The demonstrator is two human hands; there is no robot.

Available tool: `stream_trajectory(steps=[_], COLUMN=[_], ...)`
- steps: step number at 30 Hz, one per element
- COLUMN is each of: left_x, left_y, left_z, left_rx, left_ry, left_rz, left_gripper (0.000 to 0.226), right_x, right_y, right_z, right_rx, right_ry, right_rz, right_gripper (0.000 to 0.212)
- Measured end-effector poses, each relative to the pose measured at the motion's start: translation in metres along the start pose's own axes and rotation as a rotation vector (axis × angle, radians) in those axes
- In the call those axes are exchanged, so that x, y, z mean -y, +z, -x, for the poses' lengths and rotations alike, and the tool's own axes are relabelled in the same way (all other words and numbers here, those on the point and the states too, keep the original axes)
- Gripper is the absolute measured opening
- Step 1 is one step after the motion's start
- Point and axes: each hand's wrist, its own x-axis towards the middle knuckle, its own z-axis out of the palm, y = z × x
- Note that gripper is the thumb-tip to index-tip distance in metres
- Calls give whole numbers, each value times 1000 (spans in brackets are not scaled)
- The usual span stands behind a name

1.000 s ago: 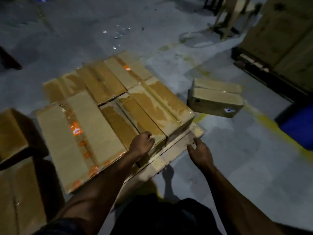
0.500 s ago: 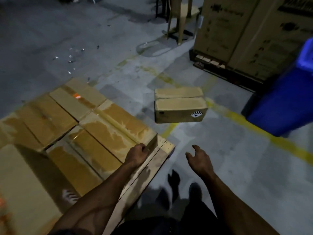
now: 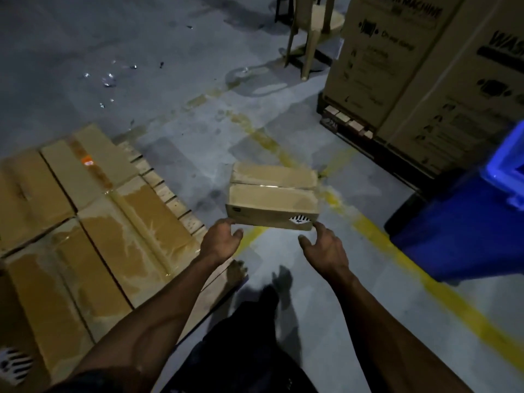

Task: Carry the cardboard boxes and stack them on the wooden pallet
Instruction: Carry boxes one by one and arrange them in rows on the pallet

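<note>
Floor (image 3: 175, 80): one loose box (image 3: 272, 194) (two hands near).

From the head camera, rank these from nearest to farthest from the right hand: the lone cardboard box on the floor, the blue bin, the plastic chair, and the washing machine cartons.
From the right hand:
1. Lone cardboard box, just ahead, at the fingertips.
2. Blue bin, to the right.
3. Washing machine cartons, farther ahead on the right.
4. Plastic chair, at the far top, beyond the cartons' near corner.
</note>
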Motion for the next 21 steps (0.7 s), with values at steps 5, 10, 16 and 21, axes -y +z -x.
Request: stream_trajectory(steps=[5, 10, 16, 21], left_x=[-41, -83, -127, -136], left_y=[13, 17, -1, -7], left_z=[-84, -184, -257, -299], left_rx=[-26, -117, -220, -345], left_ry=[-45, -118, -197, -267], left_rz=[45, 95, 138, 172], left_gripper=[55, 55, 81, 88], right_x=[13, 45, 94, 139], right_y=[-27, -57, -97, -108], right_z=[-101, -229, -346, -423], right_rx=[31, 85, 167, 253], right_ry=[-71, -209, -373, -524], right_rz=[52, 156, 317, 408], right_gripper=[67, 70, 82, 81])
